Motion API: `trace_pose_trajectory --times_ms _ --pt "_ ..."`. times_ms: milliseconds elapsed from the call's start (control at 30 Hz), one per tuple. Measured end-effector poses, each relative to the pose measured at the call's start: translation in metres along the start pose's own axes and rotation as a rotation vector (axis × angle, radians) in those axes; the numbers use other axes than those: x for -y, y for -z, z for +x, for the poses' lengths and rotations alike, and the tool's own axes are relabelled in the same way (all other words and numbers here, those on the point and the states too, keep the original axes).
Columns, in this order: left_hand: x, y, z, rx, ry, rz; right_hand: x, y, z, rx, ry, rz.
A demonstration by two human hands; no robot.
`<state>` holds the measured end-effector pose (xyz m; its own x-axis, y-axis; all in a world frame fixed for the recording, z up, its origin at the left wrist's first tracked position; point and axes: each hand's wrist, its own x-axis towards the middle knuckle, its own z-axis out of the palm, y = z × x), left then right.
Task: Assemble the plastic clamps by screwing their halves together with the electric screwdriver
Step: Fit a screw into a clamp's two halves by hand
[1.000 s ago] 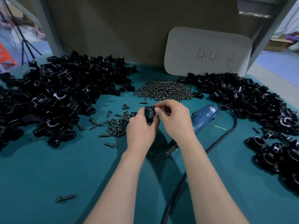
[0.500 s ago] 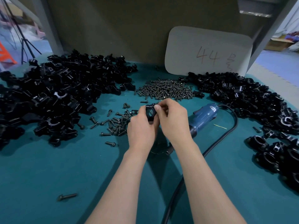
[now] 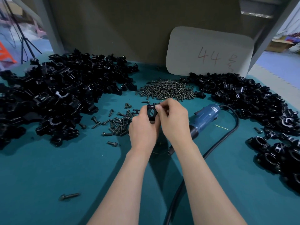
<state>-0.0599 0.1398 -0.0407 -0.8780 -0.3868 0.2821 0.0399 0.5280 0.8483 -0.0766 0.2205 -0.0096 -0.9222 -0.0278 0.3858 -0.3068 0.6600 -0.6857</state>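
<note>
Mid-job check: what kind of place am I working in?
Likely a factory assembly bench: bulk heaps of black clamp halves, a pile of screws, and a corded electric screwdriver on a teal table.

An assembly workshop: on the teal tabletop (image 3: 48,176), a heap of black plastic clamp halves (image 3: 56,98) lies left of the fingers (image 3: 168,103), a second heap (image 3: 243,98) to their right, a screw pile (image 3: 167,91) beyond them, and a corded electric screwdriver (image 3: 204,117) just right.
</note>
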Motion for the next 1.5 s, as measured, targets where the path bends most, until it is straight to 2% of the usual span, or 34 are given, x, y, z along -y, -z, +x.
trace_pose_trajectory --times_ms 133,267,333,400,467,567,733,800,900,1033,1133,1267,1400,1500 --pt "0.001 0.003 0.002 -0.041 0.066 -0.092 0.006 -0.006 0.005 0.018 -0.002 0.029" --pt "-0.002 0.007 0.008 -0.080 0.199 -0.468 0.006 -0.005 0.014 -0.043 -0.133 0.202" --pt "-0.003 0.012 0.012 -0.072 0.330 -0.841 -0.002 -0.009 0.018 0.009 -0.178 0.039" --pt "-0.002 0.018 0.016 -0.042 0.442 -1.157 -0.008 -0.020 0.019 0.190 -0.203 -0.217" --pt "0.001 0.022 0.019 0.002 0.509 -1.326 -0.009 -0.031 0.019 0.309 -0.194 -0.413" --pt "0.004 0.024 0.021 0.063 0.579 -1.460 -0.007 -0.038 0.022 0.286 -0.184 -0.515" --pt "0.005 0.024 0.023 0.128 0.616 -1.489 -0.002 -0.046 0.028 0.254 -0.167 -0.510" --pt "0.005 0.023 0.023 0.136 0.615 -1.474 -0.002 -0.045 0.027 0.241 -0.180 -0.429" --pt "0.005 0.021 0.023 0.159 0.596 -1.427 -0.004 -0.029 0.025 0.164 -0.265 -0.081" --pt "0.004 0.018 0.022 0.171 0.590 -1.359 -0.004 -0.003 0.017 -0.020 -0.194 0.267" --pt "0.002 0.015 0.020 0.157 0.572 -1.295 -0.001 0.004 0.006 -0.013 -0.180 0.448" --pt "0.001 0.010 0.019 0.109 0.510 -1.180 -0.002 -0.005 -0.006 -0.021 -0.152 0.448" --pt "0.000 0.005 0.017 0.047 0.457 -1.017 -0.004 -0.013 -0.013 -0.059 -0.014 0.306" --pt "0.000 0.003 0.015 0.005 0.405 -0.920 -0.007 -0.013 -0.013 -0.109 0.024 0.242"
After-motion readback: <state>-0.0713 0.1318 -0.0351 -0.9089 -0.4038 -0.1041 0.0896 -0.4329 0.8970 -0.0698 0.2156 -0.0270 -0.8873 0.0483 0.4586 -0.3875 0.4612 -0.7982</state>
